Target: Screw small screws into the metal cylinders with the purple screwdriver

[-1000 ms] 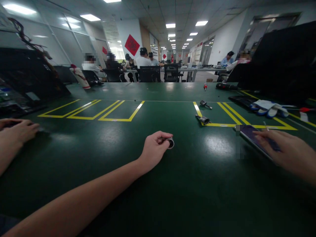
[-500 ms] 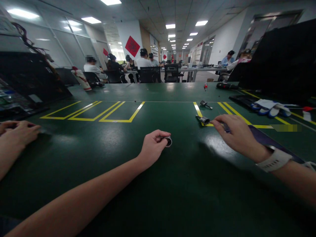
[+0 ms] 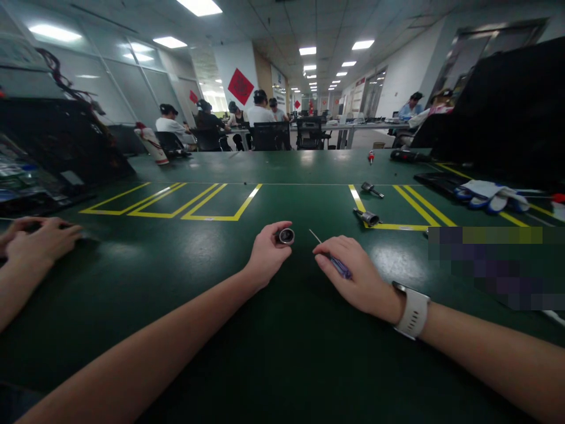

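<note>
My left hand (image 3: 267, 253) grips a metal hole saw (image 3: 286, 237), its round open end turned toward the right and toward me. Its rear part is hidden in my fingers. To the right, my right hand (image 3: 348, 274) is closed round a screwdriver (image 3: 341, 268) with a translucent purple handle; the thin shaft points up and left toward the hole saw, with a gap between them. Beyond my right hand, one similar hole saw (image 3: 371, 218) lies by a yellow tape corner, and another hole saw (image 3: 371, 189) lies farther back.
At the left edge, another person's hands (image 3: 39, 241) rest over the green table (image 3: 212, 353). White-and-blue gloves (image 3: 492, 195) lie at the right near a black case. A power drill (image 3: 408, 155) and a red-handled tool (image 3: 371, 156) sit farther back. Several people sit beyond.
My right hand has come left and nearer from beside the hole saw on the table, bringing the screwdriver near my left hand. My left hand has turned its hole saw more toward me.
</note>
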{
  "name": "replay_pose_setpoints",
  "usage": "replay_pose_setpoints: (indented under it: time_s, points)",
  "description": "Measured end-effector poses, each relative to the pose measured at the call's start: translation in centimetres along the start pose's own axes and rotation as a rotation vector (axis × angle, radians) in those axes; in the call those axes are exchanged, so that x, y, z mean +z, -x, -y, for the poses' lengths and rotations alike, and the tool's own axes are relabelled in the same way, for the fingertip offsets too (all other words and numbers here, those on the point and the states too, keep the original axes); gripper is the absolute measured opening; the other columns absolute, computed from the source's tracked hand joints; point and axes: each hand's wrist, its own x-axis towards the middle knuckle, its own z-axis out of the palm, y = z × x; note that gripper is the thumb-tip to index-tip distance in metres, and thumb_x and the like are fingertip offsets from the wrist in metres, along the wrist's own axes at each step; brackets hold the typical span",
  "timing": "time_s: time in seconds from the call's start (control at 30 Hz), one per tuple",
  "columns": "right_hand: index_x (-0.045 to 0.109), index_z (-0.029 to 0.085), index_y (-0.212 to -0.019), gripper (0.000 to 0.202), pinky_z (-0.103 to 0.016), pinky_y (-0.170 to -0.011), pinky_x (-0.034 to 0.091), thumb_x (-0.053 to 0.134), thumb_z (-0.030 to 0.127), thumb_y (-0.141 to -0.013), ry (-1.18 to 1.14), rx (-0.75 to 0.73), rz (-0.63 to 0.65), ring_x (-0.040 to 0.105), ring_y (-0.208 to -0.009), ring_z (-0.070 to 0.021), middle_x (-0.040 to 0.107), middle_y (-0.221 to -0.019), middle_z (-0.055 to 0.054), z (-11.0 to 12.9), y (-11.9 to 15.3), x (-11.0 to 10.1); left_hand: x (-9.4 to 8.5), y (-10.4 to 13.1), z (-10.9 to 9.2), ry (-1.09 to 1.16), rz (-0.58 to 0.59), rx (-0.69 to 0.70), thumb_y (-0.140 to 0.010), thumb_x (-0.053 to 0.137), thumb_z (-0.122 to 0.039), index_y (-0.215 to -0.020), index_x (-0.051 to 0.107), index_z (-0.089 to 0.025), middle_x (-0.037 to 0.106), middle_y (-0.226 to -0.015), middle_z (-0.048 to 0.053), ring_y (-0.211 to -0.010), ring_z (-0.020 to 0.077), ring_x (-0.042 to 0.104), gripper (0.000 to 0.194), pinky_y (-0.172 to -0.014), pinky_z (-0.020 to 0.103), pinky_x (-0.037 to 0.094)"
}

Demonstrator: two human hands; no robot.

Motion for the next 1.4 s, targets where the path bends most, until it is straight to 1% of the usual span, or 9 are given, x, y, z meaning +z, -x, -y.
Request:
replay_pose_setpoints:
  time_s: [0.13,0.27,0.37,0.47,0.57,0.67,0.8,1.17,1.4]
  points:
    - [0.063,0.018,-0.080,0.022,-0.034,-0.072,0.042,0.046,0.031,-0.088,-0.329,0.172,-0.125,0.056,-0.078,-0.0176,0.062,-0.079,-0.004,-0.8,-1.5,0.2,-1.1,-1.8,1.1,-0.386,-0.056,0.195,-0.068,0.061,-0.012,-0.106,0.059,-0.016,0.056,-0.105,0.008,-0.096,0.0200,0.056,0.038,-0.084,0.035,0.047]
    - [0.063,0.018,-0.075,0.020,-0.031,-0.066,0.043,0.052,0.033,-0.082,-0.711,0.350,-0.243,0.056,-0.069,-0.0153,0.060,-0.069,-0.001,-1.8,-3.8,1.5,-1.5,-3.9,0.5,-0.741,0.016,0.306,-0.069,0.066,-0.022,-0.096,0.062,-0.019,0.057,-0.094,0.005,-0.087,0.0202,0.054,0.028,-0.075,0.033,0.045]
    - [0.058,0.018,-0.070,0.012,-0.028,-0.061,0.041,0.058,0.028,-0.075,-0.890,0.443,-0.373,0.053,-0.061,-0.0131,0.058,-0.061,0.002,-2.7,-5.4,2.7,-1.1,-5.6,0.3,-0.862,0.030,0.327,-0.064,0.071,-0.028,-0.088,0.059,-0.018,0.058,-0.088,0.004,-0.088,0.0218,0.053,0.029,-0.074,0.033,0.042]
    - [0.054,0.019,-0.070,0.010,-0.027,-0.059,0.041,0.056,0.028,-0.074,-0.945,0.459,-0.408,0.053,-0.059,-0.0125,0.057,-0.061,0.003,-3.3,-6.2,3.5,-0.2,-7.2,0.6,-0.829,0.031,0.197,-0.066,0.070,-0.030,-0.091,0.052,-0.018,0.058,-0.080,0.002,-0.075,0.0188,0.054,0.033,-0.067,0.030,0.041]
    - [0.054,0.019,-0.068,0.011,-0.028,-0.061,0.042,0.059,0.028,-0.072,-0.984,0.455,-0.382,0.054,-0.060,-0.0127,0.058,-0.062,0.002,-3.6,-6.1,3.8,0.6,-8.4,1.1,-0.758,0.018,0.107,-0.068,0.066,-0.028,-0.093,0.048,-0.018,0.057,-0.074,0.000,-0.066,0.0165,0.053,0.032,-0.061,0.028,0.038]
    - [0.055,0.018,-0.070,0.012,-0.028,-0.061,0.043,0.061,0.029,-0.070,-0.996,0.445,-0.350,0.054,-0.062,-0.0127,0.060,-0.066,0.001,-3.5,-5.6,3.9,0.9,-9.0,1.3,-0.716,0.015,0.146,-0.066,0.066,-0.024,-0.082,0.051,-0.017,0.055,-0.069,0.000,-0.064,0.0159,0.051,0.023,-0.059,0.026,0.035]
    - [0.056,0.018,-0.074,0.012,-0.027,-0.060,0.041,0.058,0.030,-0.073,-0.974,0.429,-0.330,0.054,-0.065,-0.0127,0.063,-0.073,-0.001,-3.5,-5.4,4.1,0.8,-9.1,1.5,-0.670,0.078,0.205,-0.067,0.064,-0.024,-0.065,0.052,-0.017,0.051,-0.059,-0.003,-0.059,0.0138,0.048,0.014,-0.056,0.025,0.032]
    - [0.057,0.019,-0.070,0.015,-0.030,-0.066,0.041,0.048,0.028,-0.079,-0.834,0.373,-0.385,0.053,-0.069,-0.0155,0.061,-0.071,-0.001,-3.5,-4.9,3.8,0.7,-8.7,2.2,-0.542,0.027,0.335,-0.067,0.064,-0.025,-0.064,0.048,-0.016,0.043,-0.056,-0.007,-0.054,0.0090,0.040,0.018,-0.051,0.021,0.030]
    - [0.060,0.019,-0.071,0.015,-0.030,-0.066,0.038,0.050,0.027,-0.079,-0.653,0.361,-0.340,0.052,-0.070,-0.0160,0.059,-0.072,0.000,-2.9,-4.7,4.0,0.7,-8.4,2.0,-0.514,0.048,0.427,-0.068,0.061,-0.022,-0.062,0.048,-0.016,0.045,-0.059,-0.005,-0.056,0.0096,0.042,0.015,-0.054,0.021,0.032]
